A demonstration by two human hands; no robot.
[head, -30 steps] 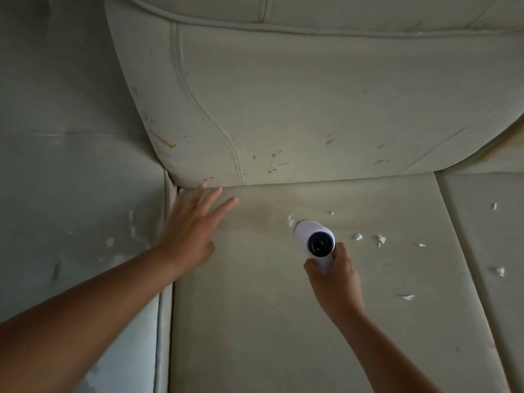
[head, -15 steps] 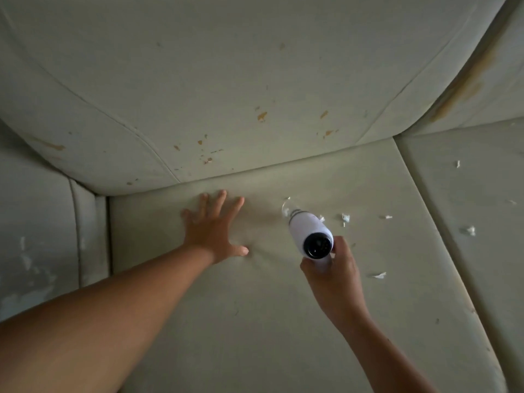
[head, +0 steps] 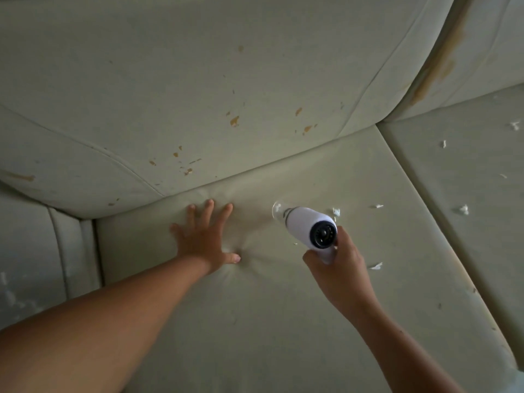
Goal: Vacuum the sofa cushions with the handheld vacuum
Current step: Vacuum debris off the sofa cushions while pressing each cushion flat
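My right hand (head: 338, 269) grips the handle of a small white handheld vacuum (head: 309, 226), whose clear nozzle points down at the pale green seat cushion (head: 269, 321) near its back edge. My left hand (head: 205, 236) lies flat on the same cushion with fingers spread, pressing a dent into it left of the vacuum. White paper scraps (head: 375, 266) lie on the cushion to the right of the vacuum, one scrap (head: 336, 211) close beside the nozzle.
The worn back cushion (head: 226, 80) with brown flaked spots rises behind the seat. A second seat cushion (head: 467, 180) to the right carries more white scraps. The sofa's armrest (head: 34, 251) stands at the left.
My left hand has come down from the cushion's left edge and now presses flat on the seat. The view has shifted left and closer; the vacuum stays near the back seam.
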